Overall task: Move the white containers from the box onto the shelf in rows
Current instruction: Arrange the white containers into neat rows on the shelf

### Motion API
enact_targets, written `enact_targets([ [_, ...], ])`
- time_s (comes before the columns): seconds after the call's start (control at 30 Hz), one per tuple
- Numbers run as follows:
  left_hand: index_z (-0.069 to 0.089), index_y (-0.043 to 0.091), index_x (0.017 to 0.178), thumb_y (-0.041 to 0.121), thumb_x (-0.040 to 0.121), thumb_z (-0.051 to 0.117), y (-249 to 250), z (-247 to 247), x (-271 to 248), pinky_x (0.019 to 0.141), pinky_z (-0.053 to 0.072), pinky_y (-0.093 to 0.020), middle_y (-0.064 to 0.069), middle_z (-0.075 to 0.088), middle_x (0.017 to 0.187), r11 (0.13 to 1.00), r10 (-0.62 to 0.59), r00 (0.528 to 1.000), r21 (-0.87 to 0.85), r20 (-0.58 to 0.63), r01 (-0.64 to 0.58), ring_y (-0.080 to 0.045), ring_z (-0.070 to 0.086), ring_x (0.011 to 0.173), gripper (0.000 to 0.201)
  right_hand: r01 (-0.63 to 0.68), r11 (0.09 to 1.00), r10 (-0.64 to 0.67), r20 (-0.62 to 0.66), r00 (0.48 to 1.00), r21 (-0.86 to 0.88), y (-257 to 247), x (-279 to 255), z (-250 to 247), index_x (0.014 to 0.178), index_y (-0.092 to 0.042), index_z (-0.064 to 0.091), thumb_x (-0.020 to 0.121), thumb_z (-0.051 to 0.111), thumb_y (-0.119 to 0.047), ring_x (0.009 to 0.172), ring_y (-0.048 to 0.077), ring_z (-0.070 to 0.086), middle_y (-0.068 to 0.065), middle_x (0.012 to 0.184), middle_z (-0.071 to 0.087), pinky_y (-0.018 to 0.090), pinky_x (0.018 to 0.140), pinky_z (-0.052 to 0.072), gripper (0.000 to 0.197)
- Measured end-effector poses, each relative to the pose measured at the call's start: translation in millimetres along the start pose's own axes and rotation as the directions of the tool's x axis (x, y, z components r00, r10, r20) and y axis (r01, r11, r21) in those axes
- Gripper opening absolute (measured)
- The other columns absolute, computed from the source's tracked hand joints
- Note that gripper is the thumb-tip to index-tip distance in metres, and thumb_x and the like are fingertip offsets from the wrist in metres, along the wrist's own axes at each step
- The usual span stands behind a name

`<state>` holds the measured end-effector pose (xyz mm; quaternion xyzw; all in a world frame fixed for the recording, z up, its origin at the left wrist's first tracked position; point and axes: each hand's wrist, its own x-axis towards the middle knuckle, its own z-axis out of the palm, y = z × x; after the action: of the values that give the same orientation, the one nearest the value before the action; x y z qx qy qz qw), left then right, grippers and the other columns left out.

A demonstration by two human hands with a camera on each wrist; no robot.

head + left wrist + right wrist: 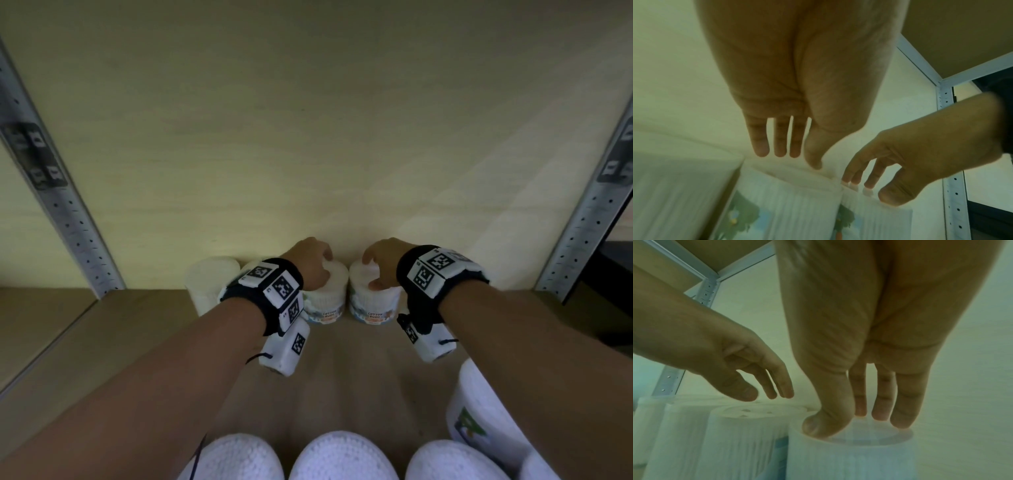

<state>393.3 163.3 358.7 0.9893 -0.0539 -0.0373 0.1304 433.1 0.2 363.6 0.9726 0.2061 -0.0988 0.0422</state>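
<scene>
A row of white cotton-bud containers stands at the back of the wooden shelf (137,325). My left hand (313,260) hovers just over the lid of one container (327,291), fingers straight and pointing down (793,159). My right hand (380,260) rests its thumb and fingertips (849,423) on the lid of the neighbouring container (849,459) to the right. The two containers stand side by side, almost touching. Another container (210,281) stands further left, and one between is mostly hidden behind my left wrist.
Several white container tops (342,455) fill the bottom edge of the head view, with one taller container (479,411) at the right. Perforated metal uprights (58,192) (589,219) frame the shelf bay. Bare shelf board lies to the right of the row.
</scene>
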Motion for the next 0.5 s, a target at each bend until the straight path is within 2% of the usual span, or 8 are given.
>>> enact_targets([
  [0.07, 0.052, 0.007, 0.13, 0.034, 0.091, 0.059, 1.5, 3.8, -0.7, 0.099, 0.043, -0.035, -0.014, 0.045, 0.136, 0.998, -0.041, 0.998, 0.04, -0.037, 0.042, -0.03, 0.048, 0.123, 0.048, 0.003, 1.0, -0.003, 0.002, 1.0, 0.001, -0.2, 0.1, -0.7, 0.139, -0.012, 0.045, 0.086, 0.067, -0.035, 0.128, 0.029, 0.048, 0.009, 0.143, 0.047, 0.038, 0.104, 0.043, 0.062],
  [0.13, 0.055, 0.003, 0.125, 0.039, 0.09, 0.059, 2.2, 8.5, -0.7, 0.098, 0.045, -0.038, -0.017, 0.049, 0.131, 0.995, -0.048, 0.999, 0.086, -0.026, 0.05, -0.032, 0.051, 0.118, 0.051, 0.007, 1.0, -0.007, 0.004, 1.0, -0.009, -0.4, 0.3, -1.0, 0.139, -0.01, 0.044, 0.087, 0.066, -0.034, 0.128, 0.029, 0.047, 0.01, 0.143, 0.046, 0.037, 0.105, 0.042, 0.062],
  [0.2, 0.055, 0.002, 0.124, 0.038, 0.09, 0.06, 1.9, 11.0, -0.7, 0.097, 0.045, -0.038, -0.018, 0.05, 0.129, 0.995, -0.032, 0.999, 0.097, -0.022, 0.034, -0.032, 0.052, 0.116, 0.05, 0.012, 1.0, -0.012, -0.002, 1.0, -0.016, -0.3, 1.1, -0.4, 0.14, -0.01, 0.043, 0.087, 0.066, -0.034, 0.129, 0.029, 0.047, 0.01, 0.143, 0.046, 0.037, 0.105, 0.041, 0.062],
  [0.37, 0.05, 0.007, 0.133, 0.028, 0.09, 0.062, -3.7, 7.5, 0.0, 0.099, 0.04, -0.034, -0.013, 0.046, 0.138, 0.999, 0.007, 1.0, 0.045, 0.015, -0.008, -0.029, 0.049, 0.124, 0.049, 0.008, 1.0, -0.008, -0.01, 1.0, -0.022, -0.3, 4.2, 1.8, 0.14, -0.008, 0.043, 0.089, 0.063, -0.033, 0.129, 0.029, 0.046, 0.011, 0.143, 0.045, 0.036, 0.105, 0.041, 0.061],
  [0.5, 0.053, 0.01, 0.13, 0.026, 0.089, 0.064, -7.4, 8.0, 1.7, 0.095, 0.041, -0.033, -0.012, 0.048, 0.134, 0.999, 0.022, 1.0, 0.031, 0.014, -0.023, -0.029, 0.051, 0.12, 0.046, -0.008, 0.999, 0.009, 0.007, 1.0, -0.033, -1.7, 6.6, 2.9, 0.138, -0.007, 0.045, 0.09, 0.062, -0.032, 0.128, 0.03, 0.048, 0.013, 0.142, 0.047, 0.037, 0.105, 0.042, 0.057],
])
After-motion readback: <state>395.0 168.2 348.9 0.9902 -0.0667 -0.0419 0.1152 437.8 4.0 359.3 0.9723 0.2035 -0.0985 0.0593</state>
